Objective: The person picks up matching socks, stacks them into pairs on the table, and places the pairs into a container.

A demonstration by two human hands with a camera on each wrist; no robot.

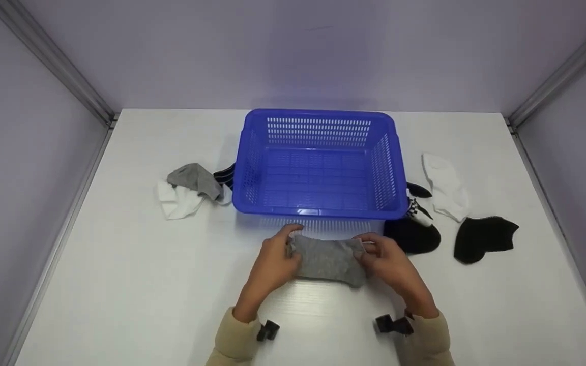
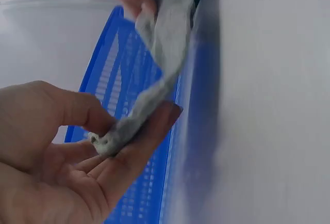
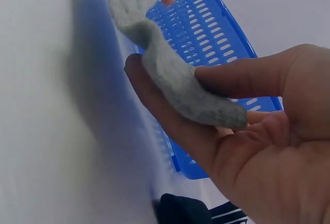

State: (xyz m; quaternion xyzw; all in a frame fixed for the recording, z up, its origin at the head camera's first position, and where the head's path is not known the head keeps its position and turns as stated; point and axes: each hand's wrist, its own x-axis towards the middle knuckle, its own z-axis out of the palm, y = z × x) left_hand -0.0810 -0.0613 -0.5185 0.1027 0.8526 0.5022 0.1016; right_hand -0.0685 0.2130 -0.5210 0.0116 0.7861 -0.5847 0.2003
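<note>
A grey sock (image 1: 329, 259) is stretched sideways between both hands, in front of the blue basket. My left hand (image 1: 274, 259) pinches its left end between thumb and fingers, and my right hand (image 1: 388, 262) pinches the other end. In the left wrist view the thumb presses the sock's edge (image 2: 131, 126) onto the fingers below. The right wrist view shows the grey cloth (image 3: 180, 87) running over the right fingers, with the thumb on top. It hangs above the white table surface in both wrist views.
The blue plastic basket (image 1: 318, 211) stands behind the hands. Left of it lie another grey sock (image 1: 194, 178), a white sock (image 1: 178, 202) and a striped black one (image 1: 226, 175). On the right are a white sock (image 1: 445, 185), black socks (image 1: 484, 237) and a checkered sock (image 1: 417, 211). Walls enclose the table.
</note>
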